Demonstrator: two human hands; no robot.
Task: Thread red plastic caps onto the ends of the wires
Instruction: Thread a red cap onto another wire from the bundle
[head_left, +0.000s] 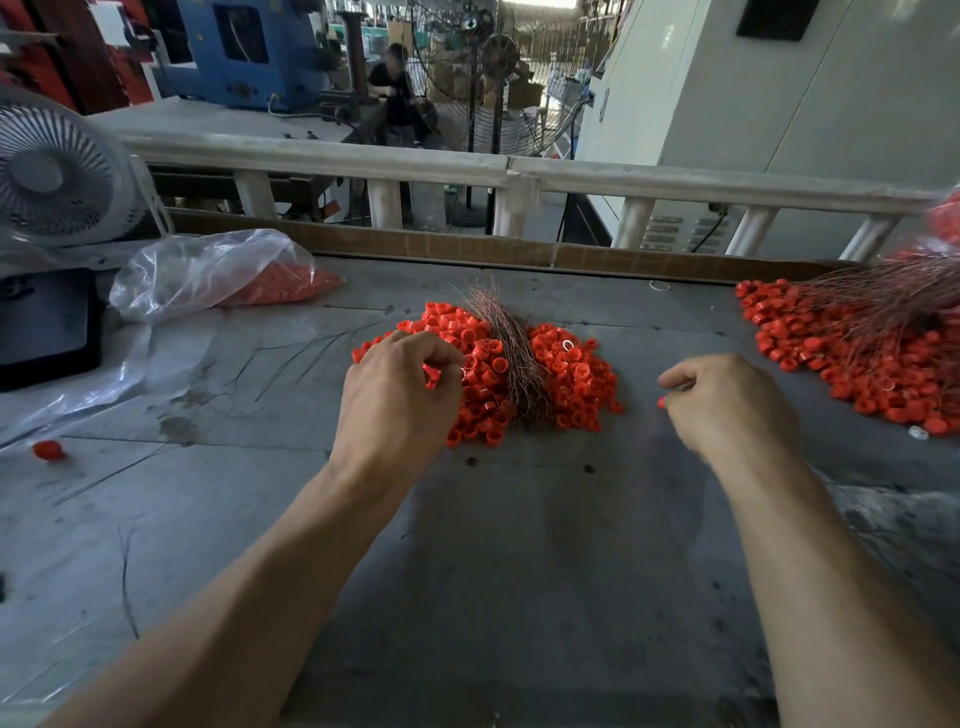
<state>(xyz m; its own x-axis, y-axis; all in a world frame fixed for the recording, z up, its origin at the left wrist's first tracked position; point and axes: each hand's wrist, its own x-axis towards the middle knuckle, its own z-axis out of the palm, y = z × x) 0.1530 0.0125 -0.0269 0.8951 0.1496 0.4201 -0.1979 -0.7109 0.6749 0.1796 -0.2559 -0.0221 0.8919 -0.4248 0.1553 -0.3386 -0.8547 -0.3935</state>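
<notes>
Left hand (397, 395) pinches a red cap (431, 375) at frame centre; bundled copper wires (511, 353) lie just right, running up-frame. Right hand (727, 400) pinches another cap (662, 401).

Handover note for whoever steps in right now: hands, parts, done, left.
Left hand: fingers curled, pinching a red cap over the left edge of the centre cap pile.
Right hand: fingers curled, a bit of red at the fingertips, probably a cap; no wire visible in it.
Loose wire bundle lies across the centre pile.
Done: capped wires heaped at the right pile.
Left: the centre bundle and caps; more caps in the plastic bag at far left; one stray cap near the left edge.
</notes>
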